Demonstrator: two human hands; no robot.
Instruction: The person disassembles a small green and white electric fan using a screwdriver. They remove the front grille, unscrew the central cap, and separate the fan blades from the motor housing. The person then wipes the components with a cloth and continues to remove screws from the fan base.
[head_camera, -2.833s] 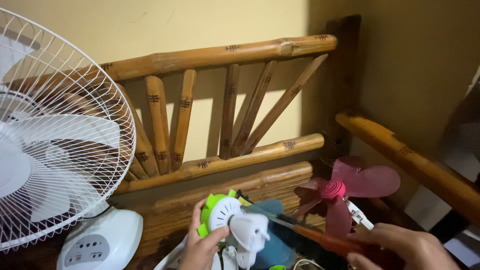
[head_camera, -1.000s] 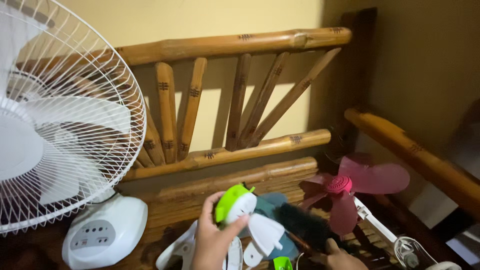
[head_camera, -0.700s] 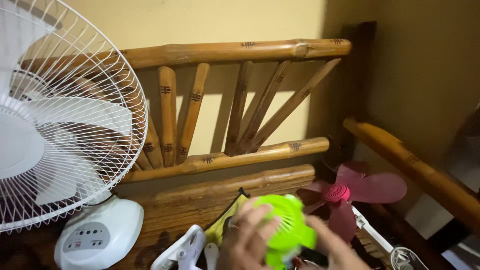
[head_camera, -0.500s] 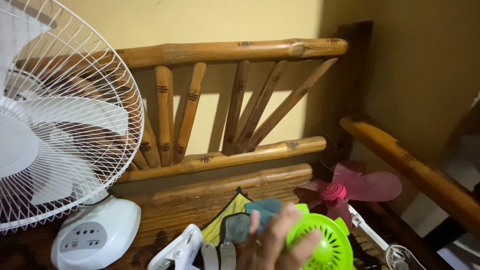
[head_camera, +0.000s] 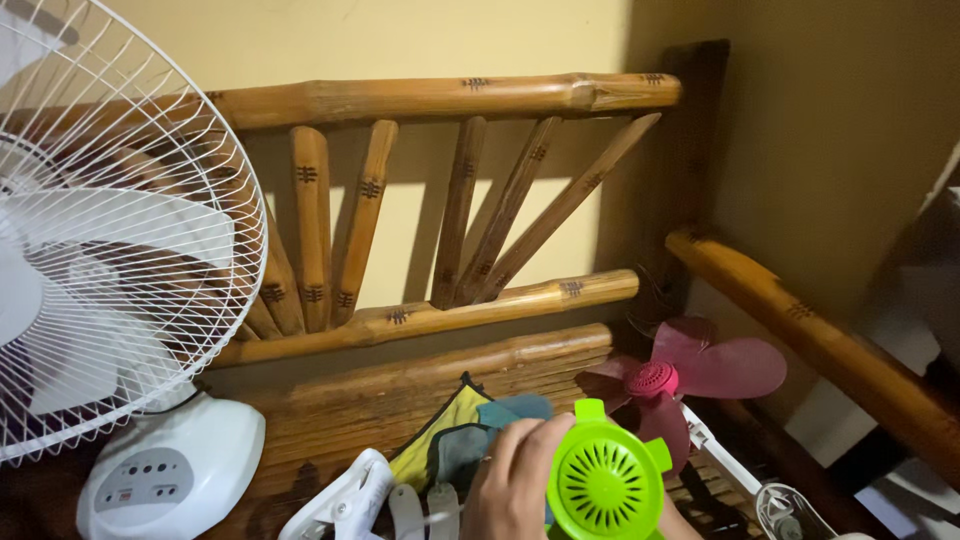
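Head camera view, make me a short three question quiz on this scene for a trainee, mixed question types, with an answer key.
1. True or false: the white wire-caged fan stands to the right of the pink fan blades.
2. What colour is the round slotted part that the left hand holds? A red, B green, C blue.
3. What is the backrest behind everything made of?

Key
1. False; it stands at the left.
2. B.
3. Bamboo poles.

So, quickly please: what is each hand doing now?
Left hand: shut on the green fan part.
Right hand: only a sliver shows under the part; cannot be told.
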